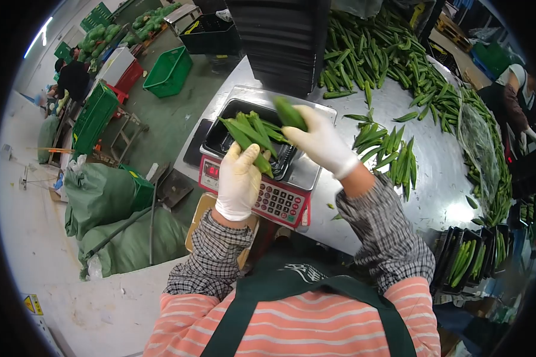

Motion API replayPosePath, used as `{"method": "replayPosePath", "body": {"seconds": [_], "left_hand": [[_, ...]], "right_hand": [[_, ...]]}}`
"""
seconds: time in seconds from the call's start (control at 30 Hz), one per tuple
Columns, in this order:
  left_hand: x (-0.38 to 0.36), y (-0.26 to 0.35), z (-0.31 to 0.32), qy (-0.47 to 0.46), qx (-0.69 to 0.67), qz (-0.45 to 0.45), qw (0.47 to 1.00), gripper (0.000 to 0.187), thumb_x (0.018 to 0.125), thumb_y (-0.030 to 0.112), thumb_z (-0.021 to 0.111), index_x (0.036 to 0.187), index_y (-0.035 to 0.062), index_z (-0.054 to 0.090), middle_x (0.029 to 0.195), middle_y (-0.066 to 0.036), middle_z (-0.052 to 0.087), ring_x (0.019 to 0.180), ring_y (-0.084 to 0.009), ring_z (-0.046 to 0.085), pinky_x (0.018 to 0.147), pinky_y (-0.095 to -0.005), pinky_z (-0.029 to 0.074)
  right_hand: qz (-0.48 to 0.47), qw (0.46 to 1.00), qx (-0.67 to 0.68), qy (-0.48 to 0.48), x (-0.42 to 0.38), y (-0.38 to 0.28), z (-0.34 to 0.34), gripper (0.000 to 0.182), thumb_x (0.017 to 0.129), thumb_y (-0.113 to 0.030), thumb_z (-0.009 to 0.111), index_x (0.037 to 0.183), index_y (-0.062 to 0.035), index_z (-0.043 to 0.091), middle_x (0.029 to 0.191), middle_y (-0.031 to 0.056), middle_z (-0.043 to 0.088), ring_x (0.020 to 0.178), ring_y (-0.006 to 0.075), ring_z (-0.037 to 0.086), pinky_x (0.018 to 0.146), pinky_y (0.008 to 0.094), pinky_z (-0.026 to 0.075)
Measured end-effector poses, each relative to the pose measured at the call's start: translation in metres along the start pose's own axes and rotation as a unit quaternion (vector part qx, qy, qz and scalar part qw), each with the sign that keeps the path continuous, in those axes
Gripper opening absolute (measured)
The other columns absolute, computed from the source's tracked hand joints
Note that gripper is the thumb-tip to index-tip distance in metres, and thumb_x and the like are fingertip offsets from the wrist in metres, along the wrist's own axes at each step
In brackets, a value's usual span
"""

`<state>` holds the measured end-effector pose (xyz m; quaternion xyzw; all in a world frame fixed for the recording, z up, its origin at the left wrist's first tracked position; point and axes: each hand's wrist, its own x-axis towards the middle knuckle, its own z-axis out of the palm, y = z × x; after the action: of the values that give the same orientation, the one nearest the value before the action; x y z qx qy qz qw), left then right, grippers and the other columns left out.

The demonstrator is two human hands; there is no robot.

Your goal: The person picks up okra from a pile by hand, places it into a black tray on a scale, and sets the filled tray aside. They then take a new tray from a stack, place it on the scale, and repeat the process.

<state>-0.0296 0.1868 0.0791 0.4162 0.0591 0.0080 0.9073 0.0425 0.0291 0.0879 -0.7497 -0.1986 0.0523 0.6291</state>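
Observation:
A black tray (223, 140) rests on the metal plate of a red and white scale (280, 201), with several green okra pods (259, 128) inside. My left hand (238, 181), in a white glove, is closed on okra pods at the tray's near left side. Over the tray's right edge is my right hand (321, 141), also gloved, closed around okra (290, 113) that is blurred by motion. Loose okra pods (399, 156) lie on the metal table (339, 229) to the right of the scale.
A large okra heap (369, 53) covers the table's back and right. Tall stacked black trays (289, 44) stand behind the scale. Filled okra trays (461, 262) are at lower right. A co-worker's gloved hand (530, 138) shows at far right. Green sacks (101, 199) and a crate (168, 71) are left.

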Motion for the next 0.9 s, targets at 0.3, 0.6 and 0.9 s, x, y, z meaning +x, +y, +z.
{"method": "replayPosePath", "body": {"seconds": [0.3, 0.6, 0.9], "left_hand": [[-0.023, 0.063, -0.069, 0.028, 0.01, 0.008, 1.0, 0.038, 0.087, 0.013, 0.057, 0.119, -0.004, 0.048, 0.126, -0.015, 0.048, 0.125, -0.0287, 0.038, 0.105, -0.0409, 0.029], [0.01, 0.124, -0.124, 0.084, 0.142, 0.166, 0.972, 0.043, 0.091, 0.017, 0.05, 0.126, -0.0074, 0.042, 0.13, -0.018, 0.045, 0.126, -0.0307, 0.038, 0.106, -0.0423, 0.028], [0.037, 0.108, -0.124, 0.078, 0.398, 0.17, 0.898, 0.029, 0.086, 0.008, 0.06, 0.112, -0.0044, 0.058, 0.121, -0.013, 0.054, 0.101, -0.0145, 0.055, 0.089, -0.0243, 0.043]], "right_hand": [[-0.027, 0.987, -0.153, 0.032, 0.023, 0.003, -0.002, 0.03, 0.085, -0.013, 0.054, 0.11, 0.0038, 0.058, 0.101, 0.0132, 0.064, 0.094, 0.0185, 0.06, 0.083, 0.0284, 0.046], [0.15, 0.981, -0.062, 0.104, -0.04, 0.029, -0.066, 0.027, 0.087, -0.015, 0.054, 0.106, 0.0038, 0.059, 0.092, 0.0078, 0.064, 0.081, 0.0105, 0.058, 0.072, 0.0234, 0.046], [0.195, 0.977, -0.063, 0.065, -0.064, 0.035, -0.052, 0.03, 0.088, -0.02, 0.054, 0.106, 0.0041, 0.058, 0.091, 0.0084, 0.064, 0.08, 0.0126, 0.059, 0.071, 0.0245, 0.047]]}}
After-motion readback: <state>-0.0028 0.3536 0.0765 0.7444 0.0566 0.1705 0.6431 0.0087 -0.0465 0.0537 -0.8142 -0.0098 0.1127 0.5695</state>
